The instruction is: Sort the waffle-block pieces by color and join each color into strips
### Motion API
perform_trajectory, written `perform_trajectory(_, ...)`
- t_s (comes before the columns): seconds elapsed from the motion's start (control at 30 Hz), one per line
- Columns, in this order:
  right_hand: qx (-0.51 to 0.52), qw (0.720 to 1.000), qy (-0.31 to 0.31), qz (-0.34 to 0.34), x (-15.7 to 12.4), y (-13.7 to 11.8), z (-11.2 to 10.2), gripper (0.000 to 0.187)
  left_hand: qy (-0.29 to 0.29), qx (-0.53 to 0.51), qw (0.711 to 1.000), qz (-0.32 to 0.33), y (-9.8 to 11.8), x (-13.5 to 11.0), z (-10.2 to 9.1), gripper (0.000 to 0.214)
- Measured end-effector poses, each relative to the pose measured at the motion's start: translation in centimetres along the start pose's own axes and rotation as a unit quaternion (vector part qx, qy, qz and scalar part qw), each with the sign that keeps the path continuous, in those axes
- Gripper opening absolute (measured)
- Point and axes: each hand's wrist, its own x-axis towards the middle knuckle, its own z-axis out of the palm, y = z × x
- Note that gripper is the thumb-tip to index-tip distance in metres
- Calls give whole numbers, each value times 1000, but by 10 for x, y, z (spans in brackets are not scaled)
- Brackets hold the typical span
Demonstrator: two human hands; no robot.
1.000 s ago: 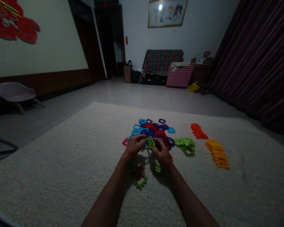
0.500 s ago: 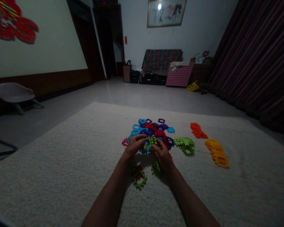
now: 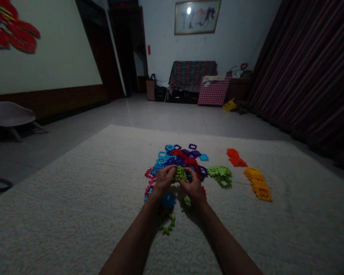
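Note:
Between both hands is a small bunch of green interlocking plastic tiles [image 3: 180, 174] with toothed edges, held above the pile. My left hand [image 3: 165, 178] grips it from the left, and my right hand [image 3: 192, 185] pinches it from the right. Beneath and beyond them spreads a mixed pile of purple tiles [image 3: 174, 162], blue tiles [image 3: 162, 160] and red tiles [image 3: 191, 163]. Nearer to me, a green tile with an open middle [image 3: 167, 224] lies under my left forearm. Another green tile [image 3: 186, 203] is partly hidden by my right wrist.
On the pale carpet [image 3: 83, 198], right of the pile, lie a group of light green tiles [image 3: 220, 172], a row of orange tiles [image 3: 235, 157] and a row of yellow tiles [image 3: 258, 184]. A low chair [image 3: 10, 114] stands at the left.
The green tiles in my hands, spread apart before, now sit together in one compact bunch. My view has shifted slightly to the right.

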Motion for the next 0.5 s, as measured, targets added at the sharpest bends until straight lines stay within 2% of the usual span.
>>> perform_trajectory(0.1, -85, 993, 35, -78, -2, -2, 1, 41, -13, -8, 1000, 5, 0, -1, 5, 37)
perform_trajectory(0.2, -76, 993, 11, -94, -3, -5, 1, 42, 5, 17, 1000, 9, 0, -2, 4, 43)
perform_trajectory(0.3, 29, 999, -19, -1, -2, -7, 1, 50, -20, 11, 1000, -7, -1, -1, 0, 48)
perform_trajectory(0.4, 125, 984, -32, 125, -1, -7, 1, 49, -44, 18, 999, 2, -3, -2, 0, 51)
perform_trajectory(0.5, 170, 969, -48, 172, 3, -7, -3, 41, -46, 61, 996, 41, -5, -2, 3, 49)
